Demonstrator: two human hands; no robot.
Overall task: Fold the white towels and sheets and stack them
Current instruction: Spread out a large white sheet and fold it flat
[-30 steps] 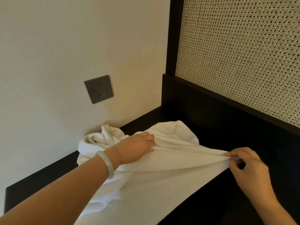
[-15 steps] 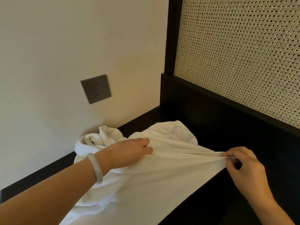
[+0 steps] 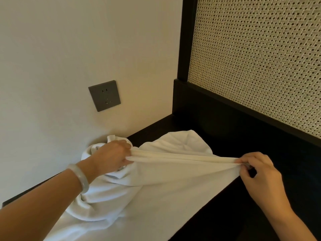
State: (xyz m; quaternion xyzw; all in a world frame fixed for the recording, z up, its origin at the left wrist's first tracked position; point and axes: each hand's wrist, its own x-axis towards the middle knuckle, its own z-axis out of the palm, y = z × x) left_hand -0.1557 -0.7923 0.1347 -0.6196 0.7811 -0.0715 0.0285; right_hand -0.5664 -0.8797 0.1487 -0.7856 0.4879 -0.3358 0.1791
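Left hand (image 3: 111,158) now further left along hem than a second ago, taut span longer; right hand (image 3: 258,173) same spot. Both pinch top edge of white towel (image 3: 165,181), rest crumpled on dark ledge (image 3: 225,140). Imo: keep hem tight, find corner before folding. Grey socket (image 3: 104,95) on cream wall, cane panel (image 3: 260,58) on right.

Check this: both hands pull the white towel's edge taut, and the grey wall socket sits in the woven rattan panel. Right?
No: the head view shows the grey wall socket in the plain cream wall. The left hand and right hand do pull the edge of the white towel taut.
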